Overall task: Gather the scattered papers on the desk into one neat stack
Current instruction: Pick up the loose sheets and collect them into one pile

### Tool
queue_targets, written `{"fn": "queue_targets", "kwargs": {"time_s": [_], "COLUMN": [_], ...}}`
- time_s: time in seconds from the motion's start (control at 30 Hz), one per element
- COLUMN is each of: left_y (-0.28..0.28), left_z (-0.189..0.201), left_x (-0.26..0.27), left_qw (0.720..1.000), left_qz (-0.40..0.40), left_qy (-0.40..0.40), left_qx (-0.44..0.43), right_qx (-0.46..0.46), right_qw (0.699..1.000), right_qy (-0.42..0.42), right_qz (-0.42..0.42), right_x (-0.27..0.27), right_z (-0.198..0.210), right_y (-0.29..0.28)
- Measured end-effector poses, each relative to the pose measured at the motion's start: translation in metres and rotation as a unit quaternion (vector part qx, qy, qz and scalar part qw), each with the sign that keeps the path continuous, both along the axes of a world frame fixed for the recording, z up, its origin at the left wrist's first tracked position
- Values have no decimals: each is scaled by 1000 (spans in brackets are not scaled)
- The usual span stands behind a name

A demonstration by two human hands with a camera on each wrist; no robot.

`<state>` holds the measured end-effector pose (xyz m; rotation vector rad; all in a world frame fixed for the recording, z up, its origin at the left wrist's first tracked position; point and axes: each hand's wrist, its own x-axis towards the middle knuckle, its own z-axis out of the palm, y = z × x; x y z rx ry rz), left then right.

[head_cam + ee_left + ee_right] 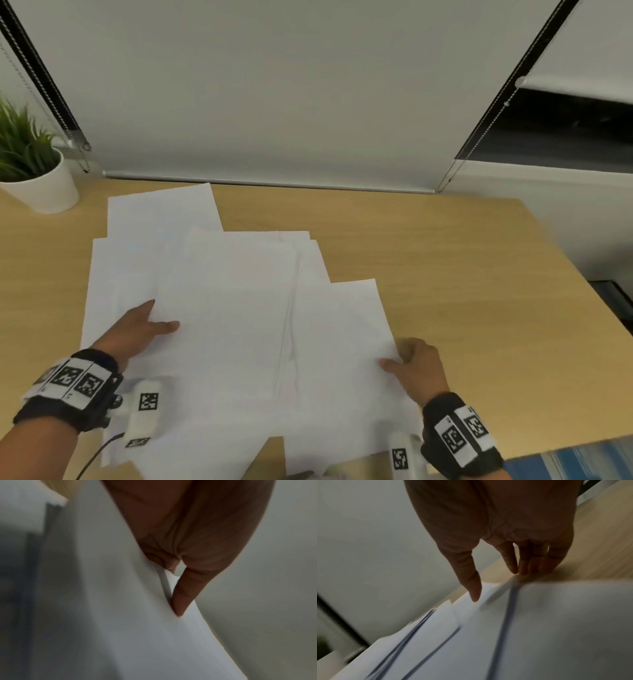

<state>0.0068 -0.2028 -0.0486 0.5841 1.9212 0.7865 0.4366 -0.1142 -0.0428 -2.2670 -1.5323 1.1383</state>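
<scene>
Several white papers lie overlapping and askew across the wooden desk. My left hand is at their left side, thumb on top of a sheet and fingers hidden under it. In the left wrist view the thumb presses a paper edge while the fingers stay covered. My right hand is at the right edge of the sheets. In the right wrist view its straight fingers touch the desk just beyond the paper and the thumb reaches the top sheet.
A green plant in a white pot stands at the back left corner. A roller blind's bottom rail runs along the desk's far edge, with bead cords on both sides. The desk's right edge drops off. A blue object sits at bottom right.
</scene>
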Motion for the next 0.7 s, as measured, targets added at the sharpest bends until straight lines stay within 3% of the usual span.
{"fn": "queue_targets", "kwargs": {"time_s": [0.17, 0.3, 0.53, 0.7], "left_y": [-3, -5, -3, -6], "left_z": [-4, -8, -9, -9], "left_x": [3, 7, 5, 7], "left_qw": [1000, 999, 998, 998], "left_qz": [10, 19, 18, 21], "left_qy": [-2, -17, -28, -26], "left_qx": [15, 34, 44, 49], "right_qx": [-27, -37, -52, -122], "right_qw": [998, 999, 990, 936], "right_qy": [52, -29, 124, 320], "right_qz": [30, 27, -28, -88], "right_x": [-45, -50, -55, -47], "right_z": [-10, 1, 13, 24], "right_y": [-5, 5, 17, 13]}}
